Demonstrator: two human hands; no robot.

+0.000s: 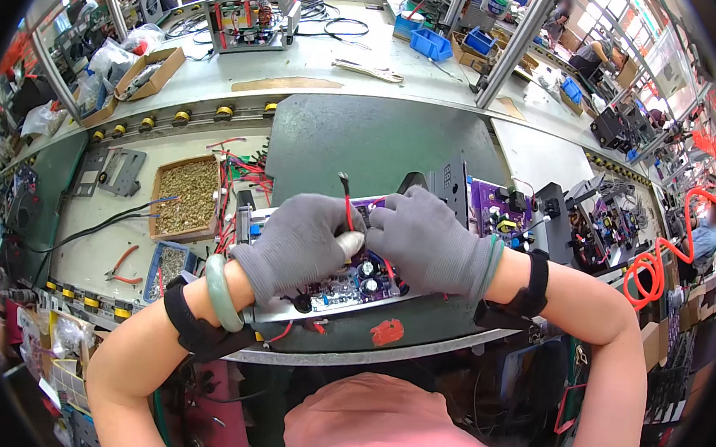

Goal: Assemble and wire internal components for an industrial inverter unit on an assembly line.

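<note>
Both of my hands wear grey gloves and work over a purple circuit board set in a metal chassis on a dark green mat. My left hand pinches a red wire with a black tip that stands up from the board. My right hand rests fingers-down on the board right beside it, touching the same wire lower down. A green bangle sits on my left wrist, and black straps wrap both wrists.
A tray of small brass screws and a blue bin of screws sit to the left, with red-handled pliers nearby. More purple boards lie to the right. A coiled orange hose hangs at the far right. Other workers sit beyond the bench.
</note>
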